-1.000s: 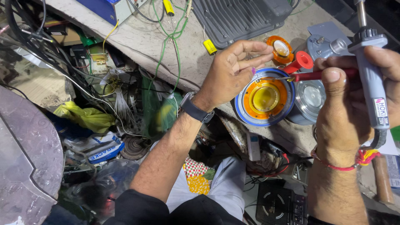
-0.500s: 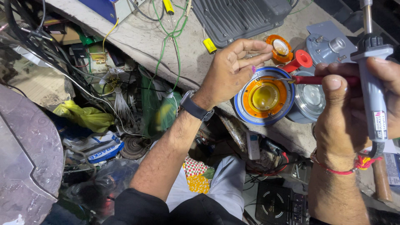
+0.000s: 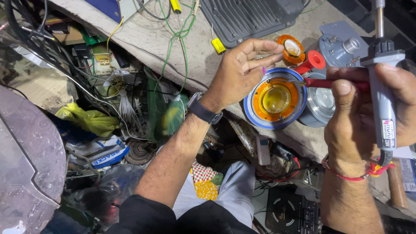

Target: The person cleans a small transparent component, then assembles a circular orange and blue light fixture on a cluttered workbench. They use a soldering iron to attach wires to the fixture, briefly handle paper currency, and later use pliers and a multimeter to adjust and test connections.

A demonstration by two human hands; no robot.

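On the edge of a cluttered concrete workbench [image 3: 156,39], a round speaker part [image 3: 274,98] lies flat: a blue outer ring, an orange inner ring and a translucent amber dome at its centre. It sits just beside a shiny metal can [image 3: 321,102], with the person's knees and a floor of tangled wires below.

Since half a second ago the scene has barely shifted; the right hand has edged slightly lower, and the red tool's tip stays at the upper right rim of the orange ring.

The right hand [image 3: 368,117] is closed around two things at once: a grey soldering iron [image 3: 383,104] held upright in the fist, and a slim red tool [image 3: 333,83] pinched between thumb and forefinger, pointing left to the part. The left hand [image 3: 240,71], a dark watch on its wrist, is curled loosely with fingertips pinched on a small pale piece at the part's upper left rim.

Farther back lie an orange disc [image 3: 291,48], a red cap [image 3: 315,60], a grey metal housing [image 3: 340,47] and a ribbed grey casing [image 3: 251,17].
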